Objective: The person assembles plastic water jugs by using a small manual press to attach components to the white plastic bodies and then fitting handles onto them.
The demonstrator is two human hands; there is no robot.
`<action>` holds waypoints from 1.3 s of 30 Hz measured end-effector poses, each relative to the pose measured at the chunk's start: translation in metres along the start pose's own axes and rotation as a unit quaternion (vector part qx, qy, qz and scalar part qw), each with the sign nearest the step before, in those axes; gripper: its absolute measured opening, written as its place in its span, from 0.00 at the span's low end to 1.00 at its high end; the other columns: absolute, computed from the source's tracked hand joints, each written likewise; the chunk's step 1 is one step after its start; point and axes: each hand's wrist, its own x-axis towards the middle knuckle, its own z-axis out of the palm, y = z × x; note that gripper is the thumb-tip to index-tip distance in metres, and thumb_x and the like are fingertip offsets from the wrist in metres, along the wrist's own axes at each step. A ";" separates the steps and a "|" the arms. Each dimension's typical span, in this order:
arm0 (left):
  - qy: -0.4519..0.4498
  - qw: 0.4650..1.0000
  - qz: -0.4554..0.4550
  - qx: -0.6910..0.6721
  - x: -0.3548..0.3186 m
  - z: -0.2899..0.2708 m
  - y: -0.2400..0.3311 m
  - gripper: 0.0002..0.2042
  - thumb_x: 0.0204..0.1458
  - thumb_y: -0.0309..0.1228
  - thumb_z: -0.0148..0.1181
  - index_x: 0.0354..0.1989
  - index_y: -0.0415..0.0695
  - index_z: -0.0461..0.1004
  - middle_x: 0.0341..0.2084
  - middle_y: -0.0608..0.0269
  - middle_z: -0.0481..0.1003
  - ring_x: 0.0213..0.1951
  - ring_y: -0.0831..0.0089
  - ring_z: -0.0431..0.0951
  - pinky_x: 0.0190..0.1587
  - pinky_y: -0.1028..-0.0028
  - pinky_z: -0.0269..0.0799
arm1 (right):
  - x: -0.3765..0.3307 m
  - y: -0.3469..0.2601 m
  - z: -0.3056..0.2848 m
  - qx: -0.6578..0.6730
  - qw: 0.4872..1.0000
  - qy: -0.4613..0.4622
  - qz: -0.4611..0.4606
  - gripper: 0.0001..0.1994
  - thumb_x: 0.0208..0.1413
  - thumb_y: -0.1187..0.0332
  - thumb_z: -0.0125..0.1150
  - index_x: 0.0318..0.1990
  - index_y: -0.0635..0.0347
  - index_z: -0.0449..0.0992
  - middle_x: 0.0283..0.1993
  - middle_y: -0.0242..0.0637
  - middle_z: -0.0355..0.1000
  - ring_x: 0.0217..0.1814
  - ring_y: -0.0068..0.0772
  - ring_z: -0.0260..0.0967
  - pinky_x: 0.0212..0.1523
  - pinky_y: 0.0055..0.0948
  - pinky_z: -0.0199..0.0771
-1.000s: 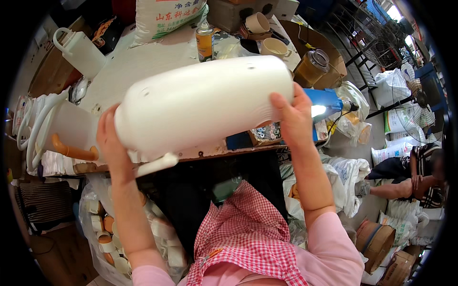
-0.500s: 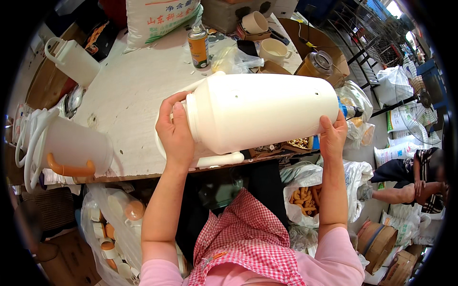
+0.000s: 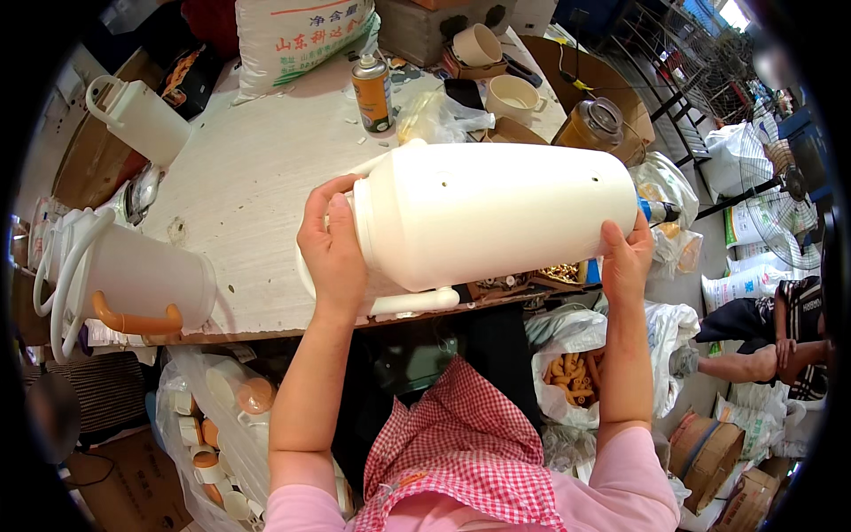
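A cream plastic barrel [image 3: 514, 213] lies sideways in the air above the table's front edge, held between both hands. Two small dark holes show along its upper side. My left hand [image 3: 335, 253] is wrapped round its narrower collar end at the left, thumb up. My right hand [image 3: 628, 262] grips the base end at the right, with the thumb on the wall and the fingers behind. At the collar end a white loop handle [image 3: 417, 302] shows in part below and behind the barrel. Just past the base, a blue and black tool [image 3: 658, 211] is partly hidden.
The white table [image 3: 239, 213] carries a spray can [image 3: 371, 94], a large sack [image 3: 297, 44] and cream cups [image 3: 512, 97]. More barrels [image 3: 160, 270] stand at left. Below the table are a bag of orange handles [image 3: 574, 377] and a bag of cups [image 3: 217, 434]. A person sits at far right.
The barrel and both hands appear shifted slightly right and down in the picture, as does the whole scene. The grip of both hands is unchanged.
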 end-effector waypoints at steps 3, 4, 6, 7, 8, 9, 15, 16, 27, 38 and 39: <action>-0.002 1.000 -0.019 -0.020 -0.001 0.004 -0.001 0.15 0.68 0.34 0.44 0.50 0.37 0.74 0.43 0.59 0.78 0.44 0.74 0.77 0.49 0.73 0.73 | 0.002 -0.003 0.000 -0.010 1.000 -0.002 0.001 0.22 0.55 0.70 0.71 0.55 0.68 0.72 0.51 0.38 0.77 0.51 0.27 0.75 0.56 0.27 0.72; 0.001 1.000 -0.021 -0.021 0.000 0.005 -0.001 0.15 0.68 0.34 0.44 0.50 0.36 0.74 0.42 0.59 0.78 0.44 0.74 0.76 0.49 0.73 0.72 | 0.002 -0.004 -0.001 -0.011 1.000 -0.005 0.004 0.22 0.56 0.70 0.71 0.55 0.68 0.72 0.51 0.39 0.77 0.50 0.27 0.75 0.55 0.27 0.72; 0.001 1.000 -0.019 -0.016 0.001 0.006 -0.003 0.15 0.68 0.34 0.44 0.50 0.36 0.74 0.42 0.58 0.78 0.44 0.74 0.76 0.50 0.73 0.72 | 0.003 -0.004 -0.002 -0.018 1.000 -0.005 0.003 0.22 0.56 0.70 0.71 0.55 0.68 0.72 0.51 0.38 0.77 0.50 0.27 0.75 0.55 0.27 0.72; 0.003 1.000 -0.016 -0.009 0.002 0.005 -0.004 0.15 0.68 0.34 0.44 0.49 0.36 0.74 0.42 0.58 0.78 0.45 0.73 0.76 0.50 0.72 0.72 | 0.003 -0.003 -0.002 -0.024 1.000 -0.007 0.003 0.22 0.56 0.70 0.71 0.55 0.68 0.72 0.51 0.38 0.77 0.49 0.26 0.75 0.54 0.27 0.72; 0.003 1.000 -0.016 -0.009 0.002 0.003 -0.005 0.15 0.68 0.34 0.44 0.49 0.36 0.74 0.42 0.58 0.78 0.45 0.73 0.76 0.50 0.72 0.72 | 0.003 -0.003 0.000 -0.023 1.000 -0.006 0.004 0.22 0.56 0.70 0.71 0.55 0.68 0.72 0.51 0.38 0.77 0.49 0.26 0.75 0.54 0.27 0.72; 0.002 1.000 -0.017 -0.012 0.002 0.001 -0.007 0.15 0.68 0.33 0.43 0.50 0.36 0.74 0.42 0.58 0.78 0.44 0.73 0.76 0.50 0.72 0.72 | 0.003 -0.003 0.002 -0.024 1.000 -0.008 0.004 0.22 0.55 0.70 0.71 0.55 0.68 0.72 0.50 0.38 0.77 0.49 0.26 0.75 0.54 0.26 0.72; -0.012 0.999 -0.033 -0.012 -0.004 -0.003 -0.012 0.15 0.67 0.33 0.44 0.49 0.37 0.75 0.43 0.58 0.78 0.45 0.71 0.76 0.51 0.71 0.71 | -0.004 -0.020 0.007 -0.074 0.995 -0.023 0.058 0.21 0.57 0.69 0.70 0.55 0.68 0.73 0.50 0.38 0.78 0.48 0.26 0.75 0.52 0.26 0.74; -0.023 0.999 -0.045 -0.005 -0.005 -0.001 -0.013 0.15 0.67 0.32 0.44 0.49 0.38 0.75 0.43 0.57 0.78 0.46 0.69 0.76 0.53 0.70 0.70 | -0.005 -0.024 0.005 -0.088 0.993 -0.025 0.073 0.21 0.57 0.68 0.69 0.55 0.69 0.73 0.50 0.38 0.78 0.49 0.26 0.75 0.52 0.26 0.74; -0.192 0.928 0.147 0.285 0.036 0.041 0.024 0.19 0.56 0.36 0.67 0.55 0.43 0.78 0.52 0.57 0.78 0.54 0.67 0.76 0.59 0.70 0.68 | -0.029 -0.013 -0.053 -0.165 0.984 0.040 -0.049 0.13 0.67 0.63 0.57 0.47 0.65 0.76 0.42 0.38 0.80 0.42 0.25 0.76 0.44 0.26 0.76; -0.251 0.909 0.119 0.310 0.044 0.020 0.022 0.20 0.66 0.34 0.50 0.63 0.39 0.69 0.60 0.56 0.72 0.59 0.67 0.72 0.63 0.69 0.65 | -0.270 0.244 -0.292 -0.525 0.737 0.182 0.385 0.17 0.56 0.66 0.56 0.50 0.65 0.76 0.51 0.57 0.76 0.55 0.61 0.71 0.58 0.48 0.69; -0.250 0.911 0.105 0.311 0.041 0.020 0.025 0.20 0.66 0.35 0.50 0.63 0.39 0.69 0.60 0.56 0.72 0.59 0.67 0.72 0.63 0.69 0.65 | -0.254 0.253 -0.280 -0.519 0.736 0.161 0.404 0.22 0.56 0.64 0.56 0.57 0.63 0.72 0.56 0.58 0.73 0.61 0.58 0.69 0.61 0.47 0.67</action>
